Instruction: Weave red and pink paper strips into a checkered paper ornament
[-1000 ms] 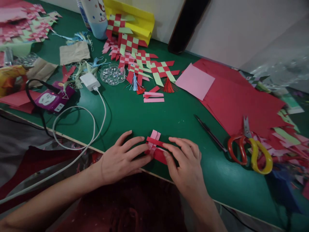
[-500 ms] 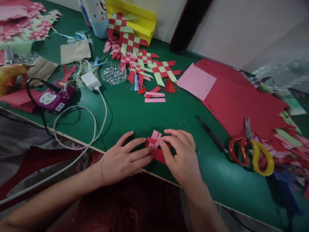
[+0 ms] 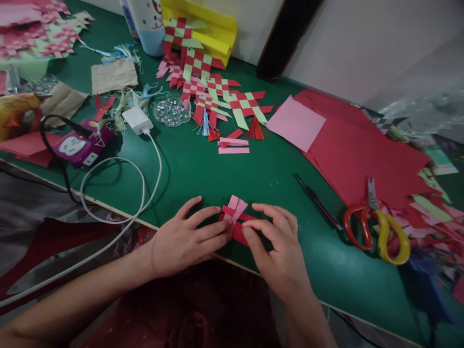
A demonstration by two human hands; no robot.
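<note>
My left hand lies palm down in the lower middle of the frame, fingertips resting on the left part of the red paper; its thumb is hidden, so I cannot tell whether I am pinching there. My right hand has thumb and forefinger drawn together on the red paper's right part, the other fingers bent clear of it. Two pink strips cross between red bands, the right one slanting away from its neighbour at the top.

I judge this to be weaving, so the left fingertips should pin the crossing lightly without creasing it. With the right, I should lift just one red band, guide the slanting strip over or under in alternation, then nudge it snug and parallel. Pulling hard could tear the narrow bands or drag the finished crossing loose.
</note>
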